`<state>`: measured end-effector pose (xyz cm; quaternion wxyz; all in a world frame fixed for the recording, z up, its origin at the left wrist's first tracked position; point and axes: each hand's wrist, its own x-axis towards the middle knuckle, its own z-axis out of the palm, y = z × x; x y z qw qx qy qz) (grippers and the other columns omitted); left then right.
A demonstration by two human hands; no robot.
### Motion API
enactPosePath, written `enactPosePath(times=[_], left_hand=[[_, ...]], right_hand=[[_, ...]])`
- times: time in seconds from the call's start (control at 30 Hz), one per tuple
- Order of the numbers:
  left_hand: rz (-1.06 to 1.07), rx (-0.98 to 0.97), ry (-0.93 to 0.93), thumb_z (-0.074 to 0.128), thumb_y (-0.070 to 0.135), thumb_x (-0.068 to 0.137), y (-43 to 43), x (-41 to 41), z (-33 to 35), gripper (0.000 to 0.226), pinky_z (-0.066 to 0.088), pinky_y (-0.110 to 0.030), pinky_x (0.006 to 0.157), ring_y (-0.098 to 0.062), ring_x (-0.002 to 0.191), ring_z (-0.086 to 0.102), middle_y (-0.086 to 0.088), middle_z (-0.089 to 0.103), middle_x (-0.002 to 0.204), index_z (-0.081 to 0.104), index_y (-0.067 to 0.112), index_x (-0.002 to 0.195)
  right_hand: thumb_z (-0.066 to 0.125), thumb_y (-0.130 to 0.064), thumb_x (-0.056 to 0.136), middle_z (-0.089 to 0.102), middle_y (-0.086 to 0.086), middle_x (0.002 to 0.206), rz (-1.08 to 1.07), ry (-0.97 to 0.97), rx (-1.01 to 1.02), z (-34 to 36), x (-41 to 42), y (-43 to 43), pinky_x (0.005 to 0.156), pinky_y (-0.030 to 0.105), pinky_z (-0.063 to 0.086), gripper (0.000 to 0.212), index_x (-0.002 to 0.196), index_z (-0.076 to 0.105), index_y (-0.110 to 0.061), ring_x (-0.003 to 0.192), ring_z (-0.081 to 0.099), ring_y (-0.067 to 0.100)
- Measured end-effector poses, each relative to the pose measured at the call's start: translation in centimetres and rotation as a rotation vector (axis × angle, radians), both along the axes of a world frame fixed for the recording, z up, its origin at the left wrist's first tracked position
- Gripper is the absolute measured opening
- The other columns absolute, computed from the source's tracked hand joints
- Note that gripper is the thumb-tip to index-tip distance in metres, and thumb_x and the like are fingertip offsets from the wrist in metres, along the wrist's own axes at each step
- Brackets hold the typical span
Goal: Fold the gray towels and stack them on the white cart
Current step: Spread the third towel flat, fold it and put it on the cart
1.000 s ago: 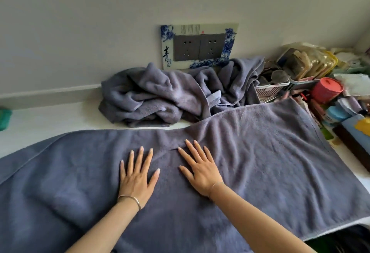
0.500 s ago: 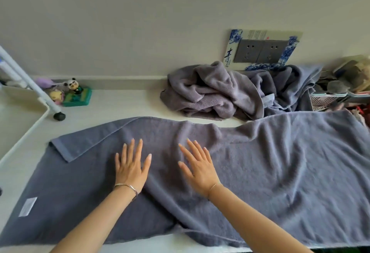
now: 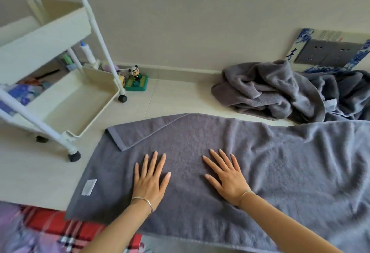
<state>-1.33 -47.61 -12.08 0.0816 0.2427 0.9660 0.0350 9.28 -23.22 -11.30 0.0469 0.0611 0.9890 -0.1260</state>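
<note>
Head view, looking down at a pale tiled floor (image 3: 40,172). 1 gray towel (image 3: 280,172) lies spread flat on it, running from the lower left out past the right edge of the frame.

Both hands lie palm-down on the towel's left half. The left hand (image 3: 149,180) rests flat, its fingers (image 3: 153,162) straight and slightly fanned, thumb out to the right, pinching nothing. The right hand (image 3: 226,178) lies near it without touching it. Its fingers (image 3: 218,160) are straight and splayed wider, tips pointing up and left.

The towel lies under all 10 fingers and reaches well beyond the fingertips on every side. Its far left corner (image 3: 118,136) is turned over onto the cloth, up and left of the left fingertips and apart from them. A white label (image 3: 89,187) sits near the towel's left edge, left of the left hand. Each wrist wears a thin bracelet (image 3: 143,200).

Behind the towel, against the wall (image 3: 180,22), lies a crumpled pile (image 3: 270,88) of more gray towels. It sits below a socket (image 3: 330,52) with a blue-patterned frame.

The white cart (image 3: 50,34) stands at upper left on black casters (image 3: 74,155), near the towel's left end but apart from it. A panda (image 3: 134,72) figure sits by the wall just beside the cart's far leg. Red plaid cloth (image 3: 60,224) shows at the towel's near left corner.
</note>
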Motion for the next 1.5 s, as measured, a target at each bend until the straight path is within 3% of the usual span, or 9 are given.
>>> enactPosePath(times=[0.17, 0.37, 0.57, 0.7, 0.83, 1.03, 1.2, 1.33, 1.5], left_hand=[[0.05, 0.084, 0.041, -0.001, 0.058, 0.094, -0.2, -3.8, 1.2, 0.068, 0.029, -0.054, 0.106, -0.035, 0.133, 0.038, -0.009, 0.035, 0.148, 0.022, 0.022, 0.147], [0.078, 0.072, 0.048, -0.035, 0.071, 0.063, -2.7, -9.2, 2.0, 0.095, -0.002, -0.045, 0.115, -0.025, 0.145, 0.002, 0.0, 0.0, 0.158, -0.012, 0.027, 0.145], [0.034, 0.109, 0.004, -0.025, 0.074, 0.069, -4.1, -12.6, 2.1, 0.104, 0.01, -0.046, 0.117, -0.023, 0.143, 0.018, 0.001, 0.027, 0.153, 0.023, 0.024, 0.147], [0.016, 0.235, 0.183, 0.001, 0.06, 0.093, -3.4, -14.1, 3.4, 0.08, 0.033, -0.057, 0.105, -0.035, 0.127, 0.046, -0.013, 0.052, 0.134, 0.047, 0.009, 0.135], [-0.081, 0.258, 0.297, 0.019, 0.046, 0.097, -1.8, -14.7, 4.0, 0.058, 0.015, -0.045, 0.113, -0.028, 0.134, 0.032, -0.012, 0.04, 0.145, 0.035, 0.014, 0.142], [-0.027, 0.08, 0.027, -0.022, 0.063, 0.082, -0.9, -14.9, 0.5, 0.086, 0.018, -0.058, 0.11, -0.03, 0.141, 0.023, 0.0, 0.024, 0.154, 0.024, 0.03, 0.147], [0.146, 0.008, -0.005, 0.006, 0.059, 0.092, -0.6, -15.5, -0.1, 0.06, -0.005, -0.06, 0.11, -0.033, 0.143, -0.013, 0.005, -0.011, 0.157, 0.001, 0.038, 0.148], [0.34, 0.131, 0.133, 0.021, 0.05, 0.096, -0.6, -17.3, 1.1, 0.059, -0.009, -0.06, 0.11, -0.034, 0.143, -0.011, -0.007, -0.004, 0.158, 0.015, 0.024, 0.149], [0.042, 0.202, 0.169, 0.008, 0.051, 0.088, 4.0, -14.5, 2.6, 0.066, -0.006, -0.055, 0.11, -0.033, 0.144, 0.001, -0.006, 0.005, 0.157, 0.007, 0.026, 0.148]], right_hand=[[-0.009, -0.071, 0.078, -0.002, -0.015, 0.156, -0.005, 0.041, -0.131, 2.2, -5.6, -2.3, 0.116, 0.034, -0.014, 0.075, 0.147, 0.006, -0.042, 0.146, -0.008, 0.014], [0.0, -0.065, 0.082, 0.011, -0.007, 0.158, 0.168, 0.053, -0.184, 3.9, -13.7, -7.1, 0.117, 0.036, -0.01, 0.075, 0.142, 0.034, -0.038, 0.146, -0.003, 0.016], [0.003, -0.065, 0.085, 0.039, 0.003, 0.14, 0.275, 0.065, -0.077, 2.9, -18.6, -8.7, 0.117, 0.039, 0.005, 0.076, 0.127, 0.057, -0.03, 0.133, 0.027, 0.025], [0.004, -0.059, 0.087, 0.047, 0.006, 0.116, 0.183, 0.119, 0.001, 3.3, -22.0, -9.0, 0.103, 0.036, 0.023, 0.071, 0.134, 0.047, -0.028, 0.111, 0.04, 0.028], [0.03, -0.043, 0.1, 0.03, 0.001, 0.151, 0.094, 0.13, -0.199, 3.5, -25.3, -9.3, 0.115, 0.037, 0.012, 0.054, 0.15, 0.013, -0.031, 0.137, 0.023, 0.023], [0.024, -0.044, 0.101, 0.016, -0.005, 0.157, -0.027, 0.096, -0.222, 1.3, -23.1, -7.6, 0.117, 0.03, -0.004, 0.05, 0.148, 0.026, -0.026, 0.146, 0.005, 0.015], [-0.003, -0.065, 0.086, 0.006, -0.011, 0.158, -0.012, 0.064, -0.067, 0.2, -16.7, -3.9, 0.113, 0.025, -0.013, 0.073, 0.149, 0.016, -0.033, 0.146, 0.0, 0.012], [-0.02, -0.069, 0.078, 0.004, -0.012, 0.158, -0.046, 0.037, 0.001, 0.0, -14.1, -1.1, 0.115, 0.027, -0.013, 0.085, 0.149, 0.012, -0.035, 0.146, -0.002, 0.011], [-0.016, -0.068, 0.079, 0.009, -0.01, 0.158, -0.051, 0.066, -0.037, 0.0, -13.9, -1.5, 0.115, 0.027, -0.011, 0.085, 0.149, 0.018, -0.033, 0.146, 0.003, 0.013]])
